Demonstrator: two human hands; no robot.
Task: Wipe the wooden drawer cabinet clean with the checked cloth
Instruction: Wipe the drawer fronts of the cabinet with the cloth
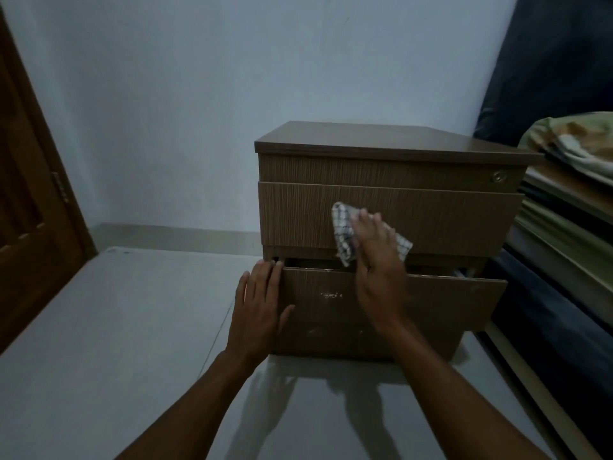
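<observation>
The wooden drawer cabinet [384,167] stands on the floor against the pale wall, brown with a round lock at its upper right. Its lower drawer [447,300] is pulled out a little. My right hand [374,260] presses the checked cloth [343,230] flat against the front of the middle drawer, with cloth showing on both sides of the fingers. My left hand [258,307] lies flat, fingers together, on the left end of the lower drawer front and holds nothing.
A dark wooden door [30,210] stands at the left. On the right, a dark mattress [557,61] leans on the wall above a stack of boards and bedding [570,207]. The pale tiled floor [116,327] spreads out to the left and front.
</observation>
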